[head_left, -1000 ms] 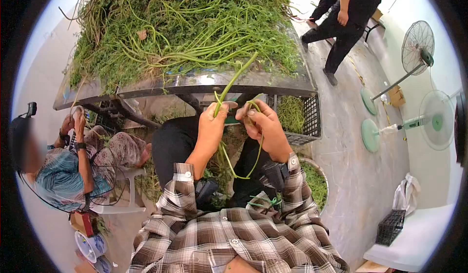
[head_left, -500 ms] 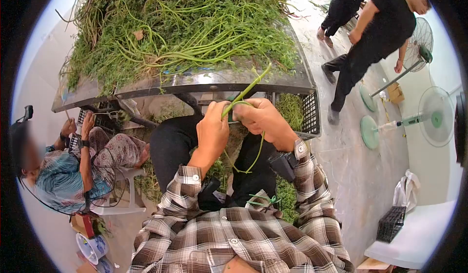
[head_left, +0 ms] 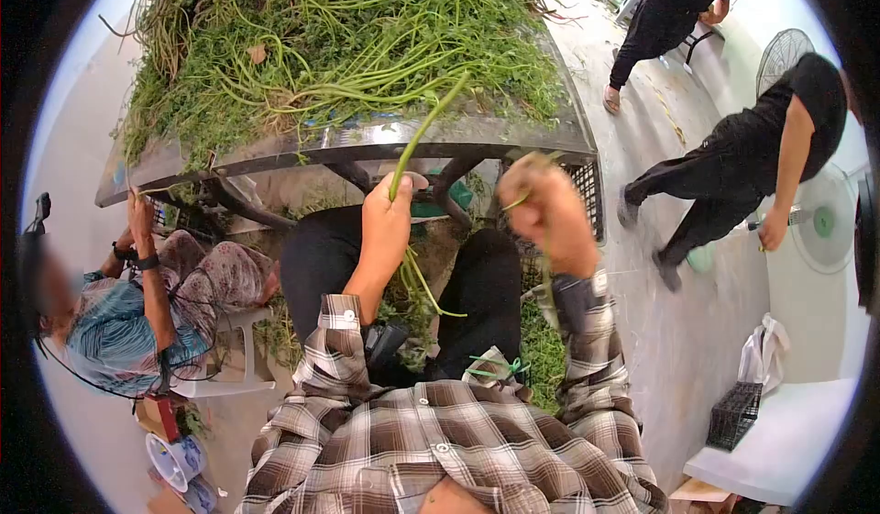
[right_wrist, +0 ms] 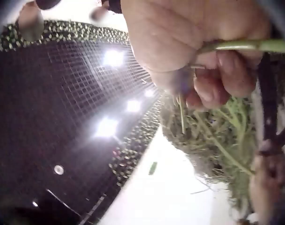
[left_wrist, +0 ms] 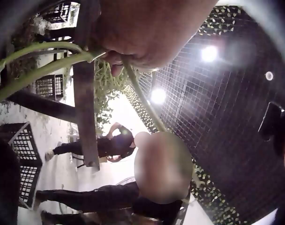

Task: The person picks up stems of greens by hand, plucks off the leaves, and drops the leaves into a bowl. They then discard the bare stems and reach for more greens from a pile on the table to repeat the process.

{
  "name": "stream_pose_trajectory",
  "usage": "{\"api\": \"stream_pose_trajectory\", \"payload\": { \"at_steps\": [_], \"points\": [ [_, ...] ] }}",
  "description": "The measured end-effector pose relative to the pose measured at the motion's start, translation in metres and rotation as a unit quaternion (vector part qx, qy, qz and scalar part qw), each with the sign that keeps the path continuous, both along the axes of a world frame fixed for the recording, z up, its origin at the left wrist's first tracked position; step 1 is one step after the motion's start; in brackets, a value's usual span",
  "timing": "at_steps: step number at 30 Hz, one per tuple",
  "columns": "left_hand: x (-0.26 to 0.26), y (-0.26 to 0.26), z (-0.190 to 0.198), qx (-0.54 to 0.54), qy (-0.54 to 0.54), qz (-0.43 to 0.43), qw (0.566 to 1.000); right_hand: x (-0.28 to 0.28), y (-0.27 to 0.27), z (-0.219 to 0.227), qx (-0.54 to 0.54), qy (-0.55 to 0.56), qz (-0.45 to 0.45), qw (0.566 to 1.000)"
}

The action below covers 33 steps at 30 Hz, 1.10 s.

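Hands apart in front of the table (head_left: 367, 143) — each gripping its own green stem.

Left hand (head_left: 385, 225) is closed around a bundle of stems (head_left: 417, 138); the long one sticks up past the table's near edge toward the heap of greens (head_left: 330, 37) on top, loose ends trail down below the fist over the lap. Right hand (head_left: 541, 207), to the right of the table edge near the black crate (head_left: 587, 193), pinches a thin strip (right_wrist: 241, 45) — blurred in the head view, so its length is unclear. Seated person (head_left: 137, 303) works left of the table; two people in black (head_left: 733, 165) walk on the floor to its right.
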<state>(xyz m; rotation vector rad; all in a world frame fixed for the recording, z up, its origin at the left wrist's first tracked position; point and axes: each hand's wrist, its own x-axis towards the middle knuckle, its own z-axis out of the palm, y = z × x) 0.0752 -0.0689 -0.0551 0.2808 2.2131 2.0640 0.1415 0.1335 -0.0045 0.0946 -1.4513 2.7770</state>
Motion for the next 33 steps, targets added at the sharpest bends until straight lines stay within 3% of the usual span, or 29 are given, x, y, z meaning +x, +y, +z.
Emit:
{"api": "stream_pose_trajectory", "payload": {
  "at_steps": [1, 3, 5, 10, 16, 19, 21, 23, 25, 27, 28, 29, 30, 31, 33],
  "points": [
    [0.000, 0.002, 0.001, 0.001, -0.002, -0.001, 1.000, 0.003, -0.010, -0.009, 0.117, -0.028, 0.057, 0.991],
    [0.001, 0.005, 0.003, 0.031, -0.015, -0.002, 0.999, 0.008, -0.032, -0.026, 0.107, -0.125, 0.132, 0.977],
    [0.003, 0.007, 0.003, 0.040, -0.025, -0.012, 0.999, 0.012, -0.048, -0.047, 0.035, -0.156, 0.185, 0.970],
    [0.004, 0.007, 0.003, 0.051, -0.032, -0.025, 0.998, 0.008, -0.071, -0.060, 0.065, -0.186, 0.170, 0.965],
    [0.007, 0.009, 0.000, 0.040, -0.041, -0.053, 0.997, 0.002, -0.073, -0.059, 0.095, -0.162, 0.235, 0.954],
    [0.009, 0.014, -0.006, 0.075, 0.036, -0.024, 0.996, 0.000, -0.072, -0.056, 0.026, -0.176, 0.175, 0.968],
    [0.014, 0.009, -0.005, 0.047, -0.046, -0.089, 0.994, -0.001, -0.066, -0.050, 0.032, -0.167, 0.129, 0.977],
    [0.015, 0.007, -0.007, 0.000, -0.032, -0.085, 0.996, -0.002, -0.060, -0.048, 0.040, -0.152, 0.143, 0.977],
    [0.016, 0.009, -0.007, -0.060, 0.023, -0.067, 0.996, -0.002, -0.057, -0.041, 0.108, -0.165, 0.065, 0.978],
    [0.018, 0.011, -0.004, -0.068, 0.029, -0.074, 0.995, -0.009, -0.043, -0.041, 0.054, -0.139, 0.023, 0.989],
    [0.018, 0.010, -0.002, -0.047, 0.010, -0.078, 0.996, -0.010, -0.034, -0.033, 0.055, -0.119, -0.025, 0.991],
    [0.018, 0.009, 0.000, -0.026, -0.009, -0.082, 0.996, -0.019, -0.006, -0.042, -0.124, -0.142, -0.001, 0.982],
    [0.015, 0.002, -0.003, 0.079, -0.116, -0.087, 0.986, -0.018, 0.008, -0.020, -0.097, -0.170, -0.091, 0.976],
    [0.014, 0.001, -0.002, 0.137, -0.132, -0.061, 0.980, -0.019, 0.024, -0.025, -0.165, 0.002, -0.055, 0.985],
    [0.008, -0.004, -0.001, 0.216, -0.163, -0.041, 0.962, -0.011, 0.041, -0.024, -0.157, 0.027, -0.058, 0.986]
  ]
}}
